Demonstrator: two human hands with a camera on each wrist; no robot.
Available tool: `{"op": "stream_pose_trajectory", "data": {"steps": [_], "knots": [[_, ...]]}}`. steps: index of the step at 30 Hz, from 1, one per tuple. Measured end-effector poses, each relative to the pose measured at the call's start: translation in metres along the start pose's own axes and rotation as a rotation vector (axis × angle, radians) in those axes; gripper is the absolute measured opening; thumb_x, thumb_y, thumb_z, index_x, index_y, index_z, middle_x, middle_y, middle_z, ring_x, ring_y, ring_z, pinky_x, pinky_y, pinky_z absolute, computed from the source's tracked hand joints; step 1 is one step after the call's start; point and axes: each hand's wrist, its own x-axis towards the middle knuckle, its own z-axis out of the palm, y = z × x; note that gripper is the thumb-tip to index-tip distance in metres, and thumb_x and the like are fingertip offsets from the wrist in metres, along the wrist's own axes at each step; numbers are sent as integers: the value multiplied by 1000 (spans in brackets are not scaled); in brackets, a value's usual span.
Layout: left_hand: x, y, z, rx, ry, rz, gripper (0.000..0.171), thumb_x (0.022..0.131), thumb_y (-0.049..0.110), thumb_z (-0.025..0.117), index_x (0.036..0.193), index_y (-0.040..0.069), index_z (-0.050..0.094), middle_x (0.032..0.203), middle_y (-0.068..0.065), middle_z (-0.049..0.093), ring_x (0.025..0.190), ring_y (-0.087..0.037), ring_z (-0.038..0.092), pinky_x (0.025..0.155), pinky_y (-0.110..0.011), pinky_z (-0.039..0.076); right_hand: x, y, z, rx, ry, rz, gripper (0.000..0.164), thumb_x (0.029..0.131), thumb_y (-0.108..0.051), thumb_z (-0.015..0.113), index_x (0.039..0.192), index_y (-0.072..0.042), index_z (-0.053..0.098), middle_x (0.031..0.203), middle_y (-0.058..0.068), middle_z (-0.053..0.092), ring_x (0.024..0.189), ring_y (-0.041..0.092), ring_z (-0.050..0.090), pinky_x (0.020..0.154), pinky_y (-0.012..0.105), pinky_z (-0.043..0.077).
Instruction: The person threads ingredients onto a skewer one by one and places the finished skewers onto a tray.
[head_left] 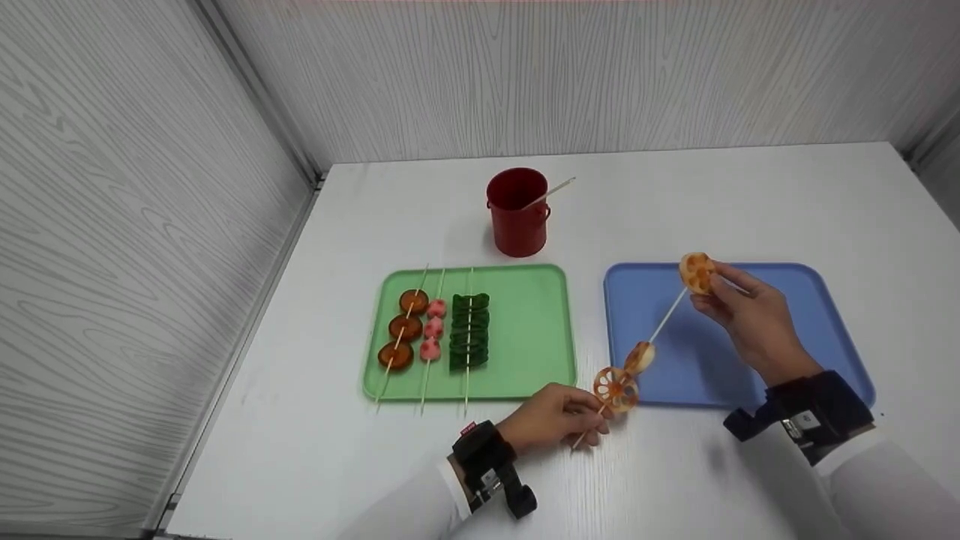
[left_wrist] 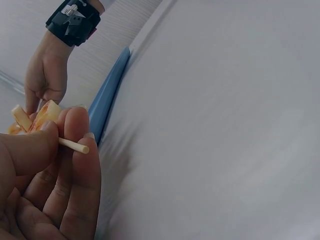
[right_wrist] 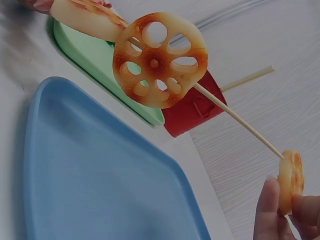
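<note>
My left hand (head_left: 559, 416) pinches the lower end of a wooden skewer (head_left: 669, 315) between thumb and fingers. Two browned lotus root slices (right_wrist: 159, 60) are threaded on it, close above that hand. At the skewer's upper tip, my right hand (head_left: 754, 322) pinches a third lotus root slice (head_left: 696, 272) by its edge, and the tip meets this slice. The skewer slants up from the left hand, over the near left corner of the blue tray (head_left: 810, 281). In the left wrist view the skewer's blunt end (left_wrist: 75, 145) sticks out past the fingertips.
Left of the blue tray lies a green tray (head_left: 529, 330) bearing a skewer of brown round slices (head_left: 405, 328), one of pink pieces (head_left: 433, 328) and one of folded green leaves (head_left: 469, 334). Behind it stands a red bucket (head_left: 517, 225) with a wooden stick (head_left: 551, 191) leaning out.
</note>
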Motion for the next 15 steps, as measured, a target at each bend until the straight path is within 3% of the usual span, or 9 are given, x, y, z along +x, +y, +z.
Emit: {"op": "stream_pose_trajectory", "data": {"steps": [4,9,15], "knots": [[0,0,0,-4,7,-9,16,96,2,59,107,-4,69,94,-15,73,71,-12,67,58,-20,53,0,3,0,-59,-6,-19,33,92,-6,64,125,-10,62,106,6,62,89,16,69,83,25,56],[-1,0,0,-11,10,-14,16,95,2,59,105,-4,69,93,-16,73,69,-10,66,60,-21,54,0,7,1,-169,-12,-44,61,93,-11,64,146,0,37,103,5,66,89,15,69,83,24,55],[-2,-1,-1,-3,13,-7,15,94,1,60,105,-5,69,93,-15,73,69,-9,67,62,-23,56,0,9,3,-213,-12,-106,52,91,-11,67,139,-1,49,98,5,69,84,15,70,80,24,56]]}}
